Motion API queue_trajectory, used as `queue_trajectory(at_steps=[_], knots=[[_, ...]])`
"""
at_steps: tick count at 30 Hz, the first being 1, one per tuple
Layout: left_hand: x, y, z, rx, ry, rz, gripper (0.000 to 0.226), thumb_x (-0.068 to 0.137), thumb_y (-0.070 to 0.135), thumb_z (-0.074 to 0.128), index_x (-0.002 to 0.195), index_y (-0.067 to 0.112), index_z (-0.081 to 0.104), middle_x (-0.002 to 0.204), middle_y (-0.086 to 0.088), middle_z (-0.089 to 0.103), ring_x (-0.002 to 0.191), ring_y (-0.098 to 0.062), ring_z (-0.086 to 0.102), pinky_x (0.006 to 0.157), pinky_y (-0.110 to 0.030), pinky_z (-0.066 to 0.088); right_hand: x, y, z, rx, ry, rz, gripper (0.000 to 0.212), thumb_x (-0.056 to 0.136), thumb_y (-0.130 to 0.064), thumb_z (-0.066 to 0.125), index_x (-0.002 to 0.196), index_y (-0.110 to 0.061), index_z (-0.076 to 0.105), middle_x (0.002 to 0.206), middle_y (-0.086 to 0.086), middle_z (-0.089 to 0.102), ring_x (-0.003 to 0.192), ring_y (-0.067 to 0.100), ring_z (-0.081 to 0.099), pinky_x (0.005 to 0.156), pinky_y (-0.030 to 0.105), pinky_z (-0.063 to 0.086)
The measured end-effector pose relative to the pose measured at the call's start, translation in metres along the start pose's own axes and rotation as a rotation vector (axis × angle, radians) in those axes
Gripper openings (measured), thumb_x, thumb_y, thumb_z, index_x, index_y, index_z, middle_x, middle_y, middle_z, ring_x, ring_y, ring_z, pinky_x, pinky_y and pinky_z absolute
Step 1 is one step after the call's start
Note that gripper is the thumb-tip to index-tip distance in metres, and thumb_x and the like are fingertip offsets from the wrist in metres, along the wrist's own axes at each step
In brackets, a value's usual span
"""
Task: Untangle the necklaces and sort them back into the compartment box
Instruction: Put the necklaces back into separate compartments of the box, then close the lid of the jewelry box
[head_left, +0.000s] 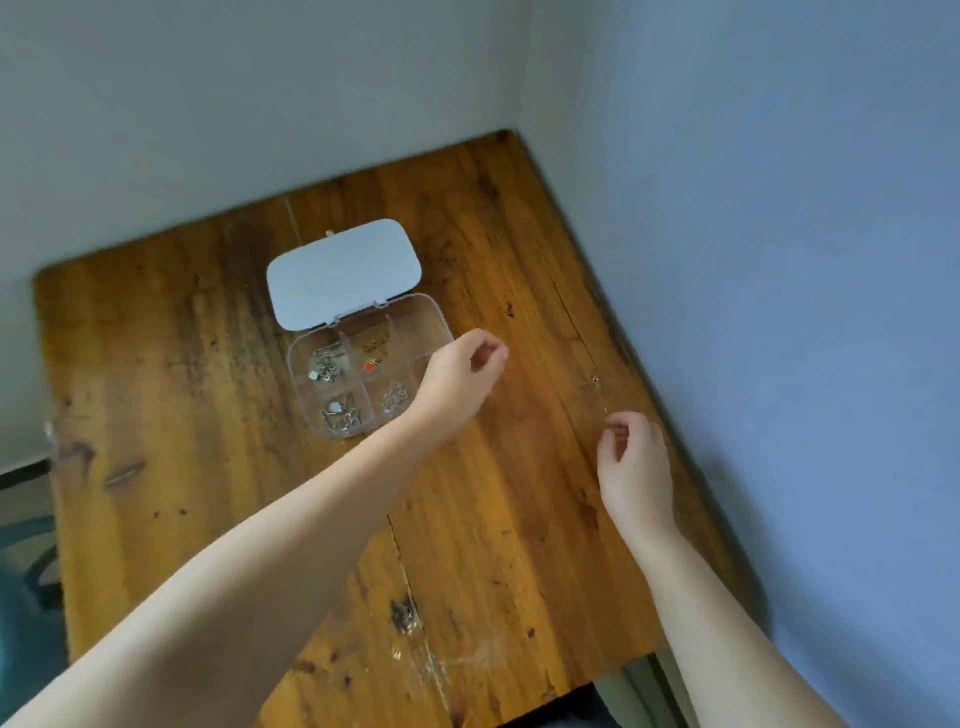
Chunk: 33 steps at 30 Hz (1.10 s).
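A clear compartment box (437, 323) lies open on the wooden table, its white lid (343, 273) folded back. Silver necklaces (326, 366) fill the left compartments, another silver one (395, 399) lies in the near middle, and a gold chain with a red charm (375, 356) in the far middle. My left hand (462, 379) hovers at the box's right end, fingers pinched together. My right hand (635, 470) is near the table's right edge, fingertips pinching a thin silver necklace (595, 384) that is blurred and hard to follow.
The wooden table (260, 467) sits in a corner, with a white wall behind and a bluish wall (805, 260) along its right edge. A dark chair or frame (26, 571) shows past the left edge.
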<state>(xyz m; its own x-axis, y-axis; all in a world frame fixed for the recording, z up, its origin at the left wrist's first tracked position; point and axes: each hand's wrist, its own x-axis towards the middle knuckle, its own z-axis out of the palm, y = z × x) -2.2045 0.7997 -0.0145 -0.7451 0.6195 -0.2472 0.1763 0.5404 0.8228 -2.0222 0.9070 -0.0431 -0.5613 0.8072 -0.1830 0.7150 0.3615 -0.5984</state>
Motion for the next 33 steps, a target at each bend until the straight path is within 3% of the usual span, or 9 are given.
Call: queue_trajectory(at_steps=[3, 6, 10, 13, 16, 18, 21, 29, 33], knots=[[-0.014, -0.036, -0.07, -0.022, 0.336, -0.133, 0.007, 0.094, 0.025, 0.051, 0.094, 0.026, 0.058, 0.082, 0.012, 0.061, 0.076, -0.006, 0.059, 0.062, -0.015, 0.047, 0.043, -0.061, 0.023, 0.089, -0.117, -0.154, 0.019, 0.096, -0.015, 0.05, 0.113, -0.016, 0.057, 0.115, 0.005, 0.061, 0.093, 0.009, 0.054, 0.069, 0.01, 0.039], [-0.013, -0.075, -0.121, 0.054, 0.624, -0.345, 0.023, 0.093, 0.026, 0.05, 0.113, 0.016, 0.055, 0.106, -0.003, 0.059, 0.095, -0.019, 0.057, 0.084, -0.035, 0.052, 0.079, -0.122, 0.059, 0.146, -0.214, -0.248, 0.025, 0.097, -0.018, 0.048, 0.121, -0.017, 0.053, 0.12, 0.006, 0.06, 0.103, 0.015, 0.058, 0.07, 0.009, 0.039], [0.015, -0.098, -0.138, 0.08, 0.493, -0.539, 0.06, 0.094, 0.034, 0.049, 0.145, 0.012, 0.025, 0.144, -0.013, 0.04, 0.129, -0.03, 0.042, 0.102, -0.044, 0.038, 0.124, -0.181, 0.102, 0.222, -0.455, -0.106, 0.051, 0.1, -0.031, 0.041, 0.146, -0.019, 0.026, 0.146, 0.005, 0.044, 0.131, 0.025, 0.045, 0.098, 0.033, 0.041], [0.038, -0.107, -0.141, -0.167, 0.491, -0.617, 0.055, 0.094, 0.028, 0.051, 0.143, 0.01, 0.032, 0.141, -0.012, 0.047, 0.123, -0.028, 0.05, 0.094, -0.037, 0.044, 0.15, -0.2, 0.123, 0.32, -0.579, 0.041, 0.057, 0.1, -0.033, 0.041, 0.15, -0.018, 0.019, 0.156, 0.006, 0.029, 0.139, 0.029, 0.032, 0.11, 0.048, 0.035], [0.045, -0.11, -0.151, -0.482, 0.56, -0.667, 0.031, 0.091, 0.012, 0.053, 0.12, 0.007, 0.06, 0.102, -0.01, 0.067, 0.079, -0.018, 0.064, 0.062, -0.024, 0.05, 0.158, -0.2, 0.128, 0.395, -0.632, 0.032, 0.044, 0.098, -0.019, 0.045, 0.141, -0.013, 0.039, 0.143, 0.006, 0.049, 0.127, 0.026, 0.049, 0.098, 0.04, 0.048], [0.04, -0.109, -0.156, -0.467, 0.557, -0.675, 0.02, 0.089, 0.008, 0.055, 0.106, 0.009, 0.064, 0.093, -0.009, 0.066, 0.069, -0.015, 0.058, 0.057, -0.023, 0.047, 0.156, -0.198, 0.123, 0.405, -0.622, -0.007, 0.035, 0.096, -0.018, 0.051, 0.131, -0.015, 0.053, 0.129, 0.003, 0.061, 0.113, 0.021, 0.058, 0.084, 0.032, 0.052], [0.029, -0.102, -0.162, -0.415, 0.551, -0.593, 0.011, 0.087, 0.008, 0.057, 0.094, 0.014, 0.062, 0.093, -0.008, 0.064, 0.08, -0.02, 0.058, 0.067, -0.028, 0.049, 0.152, -0.194, 0.112, 0.405, -0.607, -0.036, 0.032, 0.094, -0.021, 0.056, 0.125, -0.017, 0.055, 0.122, 0.003, 0.064, 0.104, 0.018, 0.061, 0.081, 0.029, 0.053], [0.019, -0.093, -0.155, -0.172, 0.541, -0.422, 0.013, 0.088, 0.006, 0.056, 0.098, 0.015, 0.057, 0.098, -0.006, 0.064, 0.091, -0.021, 0.06, 0.074, -0.031, 0.049, 0.136, -0.184, 0.099, 0.357, -0.495, -0.142, 0.011, 0.092, -0.014, 0.057, 0.099, -0.022, 0.061, 0.101, -0.002, 0.066, 0.096, 0.017, 0.062, 0.081, 0.035, 0.056], [0.002, -0.092, -0.152, -0.023, 0.511, -0.283, 0.018, 0.088, 0.005, 0.052, 0.099, 0.016, 0.06, 0.093, -0.001, 0.066, 0.086, -0.019, 0.06, 0.067, -0.029, 0.048, 0.125, -0.175, 0.084, 0.282, -0.489, -0.281, 0.017, 0.094, -0.016, 0.054, 0.091, -0.028, 0.065, 0.09, -0.01, 0.067, 0.088, 0.011, 0.061, 0.066, 0.017, 0.043]])
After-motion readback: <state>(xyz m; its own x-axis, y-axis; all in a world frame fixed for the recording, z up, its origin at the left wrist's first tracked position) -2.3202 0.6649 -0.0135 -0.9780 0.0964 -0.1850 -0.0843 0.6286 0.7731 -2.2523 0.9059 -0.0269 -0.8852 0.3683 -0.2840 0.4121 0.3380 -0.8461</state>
